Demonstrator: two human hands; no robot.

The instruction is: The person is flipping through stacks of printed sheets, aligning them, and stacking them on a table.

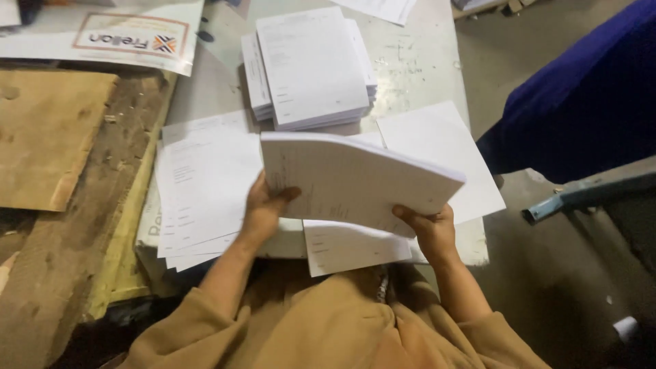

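Observation:
Both my hands hold a thick bundle of white printed sheets [355, 179] lifted above the table. My left hand [263, 208] grips its near left corner, thumb on top. My right hand [429, 229] holds the near right edge from below. Under the bundle lie loose white sheets [205, 191] spread on the grey table [417, 65]. Further back rests a neat stack of printed sheets [311, 65]. My tan sleeves show at the bottom.
A worn wooden board [48, 137] and cardboard lie at the left. A large printed poster [130, 34] sits at the far left corner. Another person's blue sleeve [581, 102] is at the right, above a blue metal bar [588, 195].

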